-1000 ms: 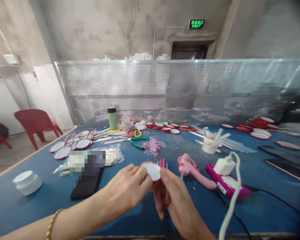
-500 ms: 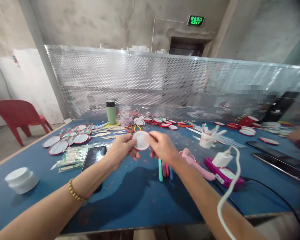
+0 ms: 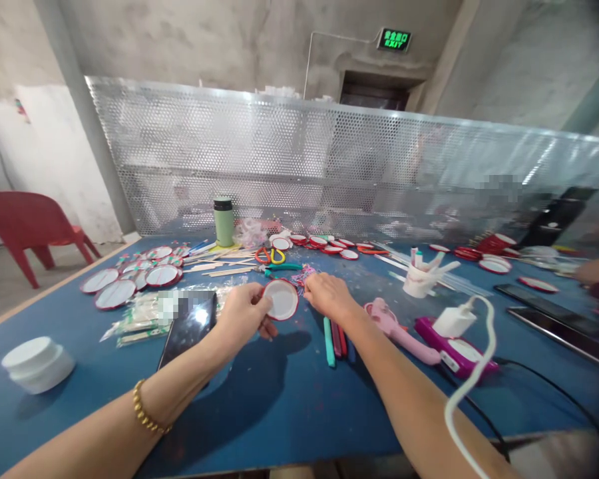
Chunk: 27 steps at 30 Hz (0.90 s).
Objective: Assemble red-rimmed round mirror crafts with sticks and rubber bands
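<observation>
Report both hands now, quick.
Left hand: shut on the red-rimmed white disc.
Right hand: off the disc, fingers curled; cannot tell if it holds anything.

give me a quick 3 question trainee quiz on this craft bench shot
1. Which hand holds the red-rimmed white disc?
2. True or false: the right hand grips the pink glue gun.
3. What lies on the blue table just right of the left hand: A markers, B scissors, C a bottle?

Key: 1 the left hand; 2 false, it reaches towards the coloured rubber bands; 3 A.
</observation>
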Each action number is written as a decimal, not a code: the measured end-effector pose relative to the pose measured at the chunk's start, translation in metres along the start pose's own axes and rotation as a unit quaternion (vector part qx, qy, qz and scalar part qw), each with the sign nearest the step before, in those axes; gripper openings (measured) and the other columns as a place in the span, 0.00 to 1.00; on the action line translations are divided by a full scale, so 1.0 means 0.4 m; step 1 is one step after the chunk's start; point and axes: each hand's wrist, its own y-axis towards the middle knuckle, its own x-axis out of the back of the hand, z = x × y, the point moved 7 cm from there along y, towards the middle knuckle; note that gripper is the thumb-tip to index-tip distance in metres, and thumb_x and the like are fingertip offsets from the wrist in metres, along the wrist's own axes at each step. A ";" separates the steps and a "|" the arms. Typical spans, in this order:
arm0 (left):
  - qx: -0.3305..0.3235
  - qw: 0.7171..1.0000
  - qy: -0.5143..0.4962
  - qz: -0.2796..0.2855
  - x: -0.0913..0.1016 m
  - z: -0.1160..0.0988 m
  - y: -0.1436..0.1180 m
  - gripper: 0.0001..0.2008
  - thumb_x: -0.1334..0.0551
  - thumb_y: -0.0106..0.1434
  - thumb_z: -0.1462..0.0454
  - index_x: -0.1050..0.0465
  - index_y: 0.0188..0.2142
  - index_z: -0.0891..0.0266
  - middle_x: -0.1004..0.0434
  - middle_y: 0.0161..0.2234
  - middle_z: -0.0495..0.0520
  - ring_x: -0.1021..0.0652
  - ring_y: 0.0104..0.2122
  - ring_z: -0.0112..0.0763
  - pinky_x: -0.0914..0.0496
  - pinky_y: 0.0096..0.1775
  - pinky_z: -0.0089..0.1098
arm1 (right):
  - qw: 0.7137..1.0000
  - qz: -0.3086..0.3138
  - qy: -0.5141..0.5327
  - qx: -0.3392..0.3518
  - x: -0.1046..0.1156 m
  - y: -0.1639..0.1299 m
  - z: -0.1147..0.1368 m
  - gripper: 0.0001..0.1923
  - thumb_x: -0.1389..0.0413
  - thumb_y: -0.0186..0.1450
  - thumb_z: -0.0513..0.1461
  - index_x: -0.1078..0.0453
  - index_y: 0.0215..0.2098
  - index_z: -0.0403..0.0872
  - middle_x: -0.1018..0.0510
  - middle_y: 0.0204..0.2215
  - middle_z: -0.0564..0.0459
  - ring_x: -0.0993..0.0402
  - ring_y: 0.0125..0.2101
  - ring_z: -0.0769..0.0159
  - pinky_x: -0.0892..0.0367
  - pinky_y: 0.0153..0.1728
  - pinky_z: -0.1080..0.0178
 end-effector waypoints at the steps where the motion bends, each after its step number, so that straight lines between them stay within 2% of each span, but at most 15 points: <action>1: -0.002 1.000 0.000 0.000 -0.002 -0.001 -0.002 0.04 0.44 0.60 0.67 0.37 0.28 0.61 0.30 0.13 0.44 0.22 0.16 0.34 0.30 0.18 0.28 | 1.000 0.001 -0.006 -0.001 -0.004 0.001 0.005 0.13 0.50 0.68 0.34 0.24 0.45 0.44 0.19 0.44 0.40 0.22 0.47 0.55 0.32 0.44 0.60; 7: -0.008 1.000 -0.005 0.002 -0.008 -0.004 -0.007 0.05 0.45 0.59 0.68 0.37 0.27 0.61 0.32 0.11 0.43 0.24 0.14 0.32 0.32 0.16 0.26 | 1.000 0.007 -0.010 0.010 -0.026 0.008 0.046 0.17 0.55 0.70 0.32 0.24 0.46 0.42 0.19 0.43 0.37 0.22 0.47 0.55 0.32 0.47 0.59; 13: 0.001 1.000 -0.019 0.014 -0.013 0.017 0.004 0.04 0.44 0.59 0.66 0.36 0.27 0.61 0.30 0.11 0.46 0.25 0.13 0.32 0.31 0.16 0.25 | 0.999 -0.019 0.046 0.002 -0.026 0.024 0.027 0.13 0.49 0.67 0.33 0.23 0.43 0.41 0.19 0.44 0.35 0.23 0.49 0.55 0.33 0.48 0.61; 16: 0.011 0.999 -0.032 0.007 -0.011 0.036 0.014 0.05 0.42 0.59 0.64 0.35 0.27 0.62 0.31 0.11 0.46 0.25 0.13 0.32 0.32 0.16 0.25 | 0.994 -0.042 0.100 -0.015 -0.004 0.024 -0.011 0.10 0.46 0.63 0.34 0.23 0.37 0.41 0.17 0.37 0.39 0.20 0.42 0.57 0.31 0.41 0.64; 18: 0.008 0.999 -0.032 -0.006 -0.004 0.041 0.018 0.05 0.41 0.58 0.64 0.34 0.28 0.62 0.30 0.12 0.45 0.24 0.14 0.32 0.32 0.16 0.25 | 0.987 -0.059 0.147 -0.009 0.016 0.017 -0.033 0.09 0.46 0.63 0.36 0.24 0.35 0.42 0.17 0.32 0.44 0.19 0.35 0.62 0.31 0.35 0.67; 20: -0.006 0.999 -0.028 -0.016 0.003 0.037 0.020 0.03 0.40 0.57 0.64 0.32 0.29 0.63 0.28 0.15 0.45 0.23 0.16 0.31 0.31 0.16 0.25 | 0.979 -0.073 0.192 0.008 0.033 0.007 -0.049 0.12 0.50 0.66 0.38 0.25 0.38 0.42 0.17 0.30 0.48 0.21 0.28 0.68 0.32 0.29 0.70; 23: -0.018 1.000 -0.008 -0.017 0.007 0.030 0.016 0.03 0.41 0.58 0.65 0.30 0.30 0.64 0.28 0.17 0.46 0.24 0.17 0.29 0.32 0.15 0.24 | 0.971 -0.076 0.225 0.015 0.038 -0.005 -0.063 0.14 0.54 0.69 0.38 0.27 0.41 0.40 0.17 0.27 0.49 0.24 0.21 0.72 0.33 0.24 0.72; 25: -0.016 1.000 0.005 -0.013 0.007 0.030 0.015 0.04 0.41 0.59 0.65 0.30 0.29 0.64 0.29 0.15 0.46 0.26 0.15 0.27 0.34 0.14 0.22 | 0.976 -0.066 0.207 0.011 0.029 -0.007 -0.062 0.12 0.51 0.67 0.36 0.26 0.38 0.41 0.17 0.27 0.48 0.22 0.24 0.70 0.32 0.26 0.71; 27: -0.008 1.000 0.015 -0.013 0.005 0.034 0.015 0.04 0.40 0.59 0.65 0.31 0.29 0.64 0.31 0.14 0.45 0.28 0.13 0.26 0.36 0.13 0.21 | 0.986 -0.052 0.161 0.006 0.015 -0.005 -0.052 0.09 0.48 0.65 0.34 0.24 0.34 0.43 0.17 0.30 0.46 0.19 0.32 0.65 0.31 0.33 0.69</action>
